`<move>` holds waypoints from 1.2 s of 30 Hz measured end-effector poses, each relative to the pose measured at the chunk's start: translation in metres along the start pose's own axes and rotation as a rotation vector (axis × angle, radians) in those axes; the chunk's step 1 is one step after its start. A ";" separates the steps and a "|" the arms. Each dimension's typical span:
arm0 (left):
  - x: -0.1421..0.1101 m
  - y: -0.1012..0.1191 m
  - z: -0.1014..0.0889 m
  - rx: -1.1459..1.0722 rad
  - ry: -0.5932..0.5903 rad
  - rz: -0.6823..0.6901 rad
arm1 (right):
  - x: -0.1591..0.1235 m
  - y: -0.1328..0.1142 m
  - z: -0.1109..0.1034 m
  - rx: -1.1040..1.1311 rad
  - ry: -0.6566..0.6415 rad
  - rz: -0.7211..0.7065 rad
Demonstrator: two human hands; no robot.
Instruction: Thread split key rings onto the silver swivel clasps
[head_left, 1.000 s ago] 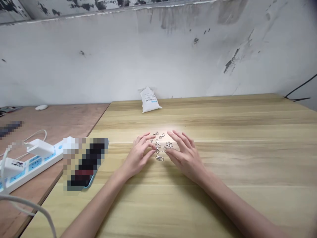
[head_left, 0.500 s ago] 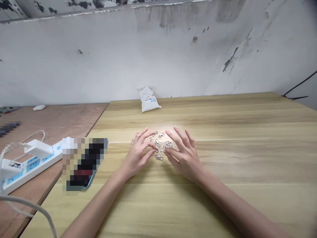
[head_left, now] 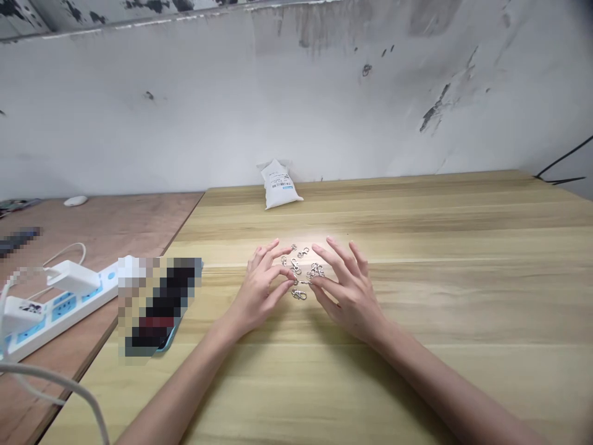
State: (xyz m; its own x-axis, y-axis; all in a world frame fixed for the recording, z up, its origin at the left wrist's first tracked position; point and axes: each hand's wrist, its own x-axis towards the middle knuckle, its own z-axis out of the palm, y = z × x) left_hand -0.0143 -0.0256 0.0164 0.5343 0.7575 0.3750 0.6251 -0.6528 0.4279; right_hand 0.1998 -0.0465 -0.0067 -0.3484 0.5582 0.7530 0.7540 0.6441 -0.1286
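One hand, the left point(head_left: 257, 293): lying open, fingers spreading rightward, grasping nothing, tips just left of the clasps.
Several silver swivel clasps point(head_left: 299, 295): lying scattered between the hands on a pale wood table point(head_left: 417, 247), pointing different ways, the nearest one's long axis running crosswise.
Other hand, the right point(head_left: 347, 290): reaching leftward, open and splayed, grasping nothing.

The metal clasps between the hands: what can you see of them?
The clasps are small, shiny, silver-looking metal swivel snap hooks, each with a curved hook and a small loop. They lie flat in a loose scatter on the wooden table, some overlapping in a tangle at the right. The left hand and right hand flank them, with fingers at the group's edge. Whether the fingers touch any clasp is hard to tell, and none looks lifted.
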 end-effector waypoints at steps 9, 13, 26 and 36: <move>0.000 -0.001 0.000 -0.023 -0.015 -0.008 | 0.000 -0.001 0.000 -0.025 -0.024 -0.004; 0.000 -0.002 0.001 -0.031 -0.019 -0.014 | 0.001 -0.004 0.002 -0.026 -0.021 -0.018; -0.001 -0.003 0.000 -0.251 0.009 -0.124 | -0.001 -0.011 0.005 -0.162 -0.029 -0.274; 0.002 0.010 0.000 -0.419 0.021 -0.171 | 0.007 -0.010 -0.004 0.256 -0.110 0.114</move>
State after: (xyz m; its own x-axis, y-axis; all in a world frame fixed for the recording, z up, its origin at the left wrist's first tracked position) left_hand -0.0071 -0.0310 0.0212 0.4287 0.8574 0.2848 0.4165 -0.4674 0.7798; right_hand 0.1927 -0.0512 0.0022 -0.3384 0.6787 0.6518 0.6316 0.6773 -0.3773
